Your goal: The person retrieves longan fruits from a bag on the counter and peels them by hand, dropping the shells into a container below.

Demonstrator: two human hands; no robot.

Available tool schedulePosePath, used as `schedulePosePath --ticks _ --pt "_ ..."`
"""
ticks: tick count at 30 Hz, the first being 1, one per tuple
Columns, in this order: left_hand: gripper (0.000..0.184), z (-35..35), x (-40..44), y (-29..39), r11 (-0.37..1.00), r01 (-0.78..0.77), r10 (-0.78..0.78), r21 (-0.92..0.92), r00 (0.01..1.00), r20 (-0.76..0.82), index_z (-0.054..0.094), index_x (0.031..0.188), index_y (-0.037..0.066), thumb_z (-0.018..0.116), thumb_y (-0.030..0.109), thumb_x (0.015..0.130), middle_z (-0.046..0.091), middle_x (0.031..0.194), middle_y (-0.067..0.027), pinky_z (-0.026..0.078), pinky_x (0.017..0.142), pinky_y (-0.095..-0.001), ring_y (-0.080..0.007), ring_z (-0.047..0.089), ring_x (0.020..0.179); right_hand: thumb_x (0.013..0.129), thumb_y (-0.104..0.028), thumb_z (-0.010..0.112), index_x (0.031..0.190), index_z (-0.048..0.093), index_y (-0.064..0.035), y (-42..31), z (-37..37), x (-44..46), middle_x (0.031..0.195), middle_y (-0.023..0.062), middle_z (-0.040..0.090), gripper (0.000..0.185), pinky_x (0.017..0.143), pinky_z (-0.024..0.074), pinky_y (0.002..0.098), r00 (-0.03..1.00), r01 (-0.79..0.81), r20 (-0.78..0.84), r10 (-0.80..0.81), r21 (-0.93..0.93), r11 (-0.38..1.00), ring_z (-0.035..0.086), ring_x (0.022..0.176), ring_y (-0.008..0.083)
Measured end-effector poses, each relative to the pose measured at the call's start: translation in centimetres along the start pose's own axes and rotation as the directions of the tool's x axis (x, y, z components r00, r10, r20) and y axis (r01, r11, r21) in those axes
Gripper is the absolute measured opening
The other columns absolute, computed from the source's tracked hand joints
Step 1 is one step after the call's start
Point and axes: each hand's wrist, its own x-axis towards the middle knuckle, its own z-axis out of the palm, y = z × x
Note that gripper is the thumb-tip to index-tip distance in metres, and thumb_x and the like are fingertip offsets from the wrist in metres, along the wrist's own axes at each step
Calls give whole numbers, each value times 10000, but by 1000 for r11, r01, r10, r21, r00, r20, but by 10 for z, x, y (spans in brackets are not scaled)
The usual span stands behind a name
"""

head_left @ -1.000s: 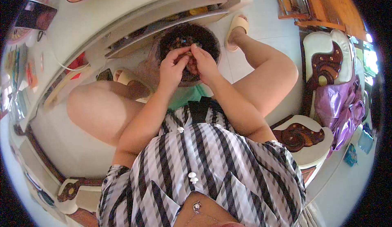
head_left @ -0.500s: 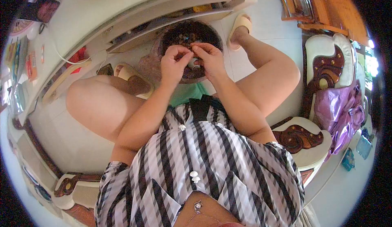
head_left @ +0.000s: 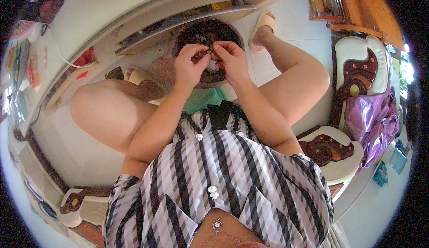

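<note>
Both my hands are over a dark round bin that stands between my legs. My left hand [head_left: 192,66] has thumb and index finger pinched together near the middle of the bin [head_left: 235,33]. Facing it, my right hand [head_left: 232,60] is pinched too, its fingertips a little apart from the left ones. Something small and brownish shows at the fingertips, too small to name. Dark mixed scraps lie inside the bin, and something whitish shows below the hands. A green cloth or bag [head_left: 203,99] is at the bin's near side.
A pale table [head_left: 147,2] with an open drawer or shelf curves beyond the bin. A dark phone-like object [head_left: 44,7] lies at its left. A wooden chair [head_left: 366,11] stands at the upper right, with a purple shiny cloth [head_left: 371,114] over a carved seat below.
My hands have moved slightly up over the bin. Their fingertips were close together at first and have drawn a little apart, with the right hand turned more open to view.
</note>
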Motion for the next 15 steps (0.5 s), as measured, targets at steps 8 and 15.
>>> schedulePosePath --ticks 8,15 --pt "152 -1 -1 -5 892 305 -287 -335 952 101 581 858 19 637 74 729 588 821 -56 467 684 -274 -147 574 750 783 -112 587 968 576 -35 -5 1 2 844 42 598 201 519 479 226 983 -63 173 57 27 998 565 713 113" --pt "150 -3 1 -8 337 525 -464 -782 815 347 543 929 28 579 67 789 585 883 -47 483 735 -296 -158 569 829 784 -115 584 1005 588 -74 7 -12 16 943 80 600 225 747 468 282 928 360 213 -305 -306 881 576 847 188"
